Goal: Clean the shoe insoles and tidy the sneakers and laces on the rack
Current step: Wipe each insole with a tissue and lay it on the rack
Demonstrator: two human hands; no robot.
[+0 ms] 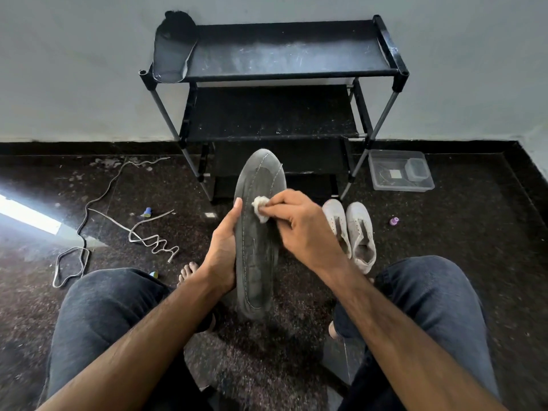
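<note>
I judge the step in hand to be the wiping of the second insole: I hold it upright at the centre of my view, toe toward 12 o'clock and heel toward 6, above the floor between my knees. My left hand grips its left edge, fingers curled behind and thumb laid up along the rim, so that grip sits at about 9 o'clock of the insole's middle. My right hand comes in from 3 o'clock, its grip pinching a small white wad pressed together between fingertips and thumb; the wad touches the upper half of the insole, just beside my left thumb tip. The other insole lies on the rack at the top shelf's left end, at 11 o'clock from my hands. The sneakers stand side by side on the floor at 3 o'clock, just beyond my right hand, without laces; the laces lie loose on the floor at 9 o'clock. The next move, as I read it, calls for drawing the wad down toward the heel with steady pressure while the left grip braces the insole against bending.
</note>
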